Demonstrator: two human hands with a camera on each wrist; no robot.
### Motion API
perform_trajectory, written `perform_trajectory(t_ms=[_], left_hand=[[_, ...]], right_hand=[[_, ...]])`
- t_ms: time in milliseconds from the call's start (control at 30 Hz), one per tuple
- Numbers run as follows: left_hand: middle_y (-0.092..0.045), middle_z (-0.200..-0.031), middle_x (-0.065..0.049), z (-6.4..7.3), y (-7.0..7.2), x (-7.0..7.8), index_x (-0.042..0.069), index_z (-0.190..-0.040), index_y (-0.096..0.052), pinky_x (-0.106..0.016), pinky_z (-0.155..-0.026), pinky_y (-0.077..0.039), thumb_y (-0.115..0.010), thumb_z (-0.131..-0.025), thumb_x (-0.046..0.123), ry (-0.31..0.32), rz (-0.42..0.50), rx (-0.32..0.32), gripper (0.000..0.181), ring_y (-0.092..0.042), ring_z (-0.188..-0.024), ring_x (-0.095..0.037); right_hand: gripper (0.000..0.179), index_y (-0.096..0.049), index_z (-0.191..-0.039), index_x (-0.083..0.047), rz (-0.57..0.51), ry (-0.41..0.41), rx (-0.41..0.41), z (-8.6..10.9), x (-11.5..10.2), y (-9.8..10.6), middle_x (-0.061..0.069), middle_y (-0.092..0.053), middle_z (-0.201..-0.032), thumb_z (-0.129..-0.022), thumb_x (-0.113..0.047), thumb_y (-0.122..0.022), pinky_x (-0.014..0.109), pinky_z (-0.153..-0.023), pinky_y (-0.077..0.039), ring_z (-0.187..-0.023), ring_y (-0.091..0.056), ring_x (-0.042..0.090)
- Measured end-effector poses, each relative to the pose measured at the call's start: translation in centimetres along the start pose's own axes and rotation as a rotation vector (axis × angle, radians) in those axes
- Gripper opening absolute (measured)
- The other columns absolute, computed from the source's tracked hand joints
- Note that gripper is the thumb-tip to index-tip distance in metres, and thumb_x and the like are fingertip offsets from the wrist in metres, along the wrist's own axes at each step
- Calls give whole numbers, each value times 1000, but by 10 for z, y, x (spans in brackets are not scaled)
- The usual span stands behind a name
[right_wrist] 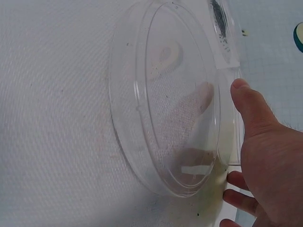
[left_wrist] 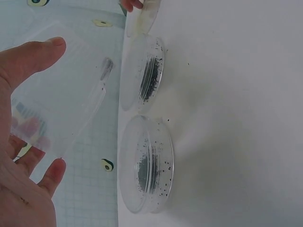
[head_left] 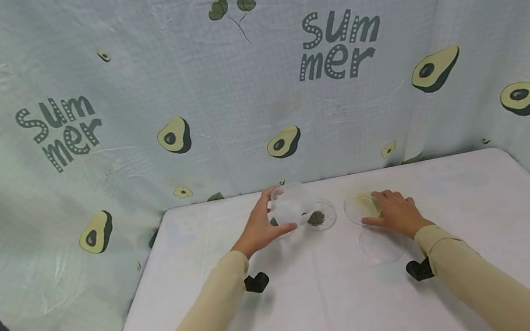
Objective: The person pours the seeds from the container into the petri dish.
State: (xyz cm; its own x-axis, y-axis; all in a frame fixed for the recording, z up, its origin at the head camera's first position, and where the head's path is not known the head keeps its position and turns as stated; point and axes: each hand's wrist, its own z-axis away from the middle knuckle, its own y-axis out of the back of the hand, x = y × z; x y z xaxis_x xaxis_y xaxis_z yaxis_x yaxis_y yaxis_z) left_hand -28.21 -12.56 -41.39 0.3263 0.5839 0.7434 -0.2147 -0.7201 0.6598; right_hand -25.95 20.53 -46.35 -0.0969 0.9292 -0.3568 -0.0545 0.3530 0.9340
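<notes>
My left hand (head_left: 260, 223) holds a clear plastic bag (left_wrist: 57, 90) in the air, thumb on one side and fingers on the other. Dark grains sit at the bag's lower corner, which points toward a petri dish (head_left: 329, 220) with a small pile of dark grains. Another petri dish (left_wrist: 165, 189) with dark grains stands nearer the left wrist; the hand largely hides it in the head view. My right hand (head_left: 398, 212) grips the right rim of a petri dish (head_left: 355, 211) with something pale yellow in it, thumb at the near side, fingers at the far side.
A clear round lid (head_left: 378, 249) lies on the white table (head_left: 322, 309) in front of the right hand. A few loose grains are scattered about the dishes. Behind the table's far edge hangs a printed curtain (head_left: 207, 81).
</notes>
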Motion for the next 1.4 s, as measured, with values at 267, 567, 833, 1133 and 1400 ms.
perform_trajectory(t_ms=[267,567,833,1133,1400], left_hand=[[-38,-152,-5,-3,-8,4,22,-150,-27,-47,-109,-41,-84,-75,31,2,-16,-32,94,-40,-139,-27],[-31,-157,-6,-10,-14,11,20,-151,-26,-46,-110,-40,-84,-75,32,-20,-13,-28,96,-37,-141,-26],[-35,-155,-6,-12,-17,15,19,-150,-27,-50,-112,-36,-84,-75,30,-22,-67,-18,95,-35,-142,-27],[-35,-155,-5,-13,-21,17,20,-151,-27,-51,-114,-33,-84,-75,29,-47,-75,-10,95,-33,-143,-26],[-40,-151,-5,-13,-28,15,20,-149,-30,-50,-113,-35,-85,-73,24,-105,-117,16,94,-38,-139,-26]], right_hand=[[84,-39,-141,6,-3,-2,-23,-3,2,-4,34,-44,-137,-86,-51,-67,70,-97,-35,-126,-41,51],[85,-40,-140,7,17,6,-16,-6,2,-5,34,-46,-137,-85,-52,-66,69,-95,-38,-125,-43,51],[82,-41,-139,6,32,10,8,-4,3,-6,32,-46,-137,-86,-52,-66,69,-94,-39,-124,-43,50],[81,-41,-138,5,41,18,33,-2,4,-8,32,-47,-135,-86,-52,-66,68,-92,-40,-123,-44,50],[82,-40,-140,5,29,14,21,-1,4,-11,32,-44,-137,-86,-52,-65,70,-92,-39,-124,-42,51]])
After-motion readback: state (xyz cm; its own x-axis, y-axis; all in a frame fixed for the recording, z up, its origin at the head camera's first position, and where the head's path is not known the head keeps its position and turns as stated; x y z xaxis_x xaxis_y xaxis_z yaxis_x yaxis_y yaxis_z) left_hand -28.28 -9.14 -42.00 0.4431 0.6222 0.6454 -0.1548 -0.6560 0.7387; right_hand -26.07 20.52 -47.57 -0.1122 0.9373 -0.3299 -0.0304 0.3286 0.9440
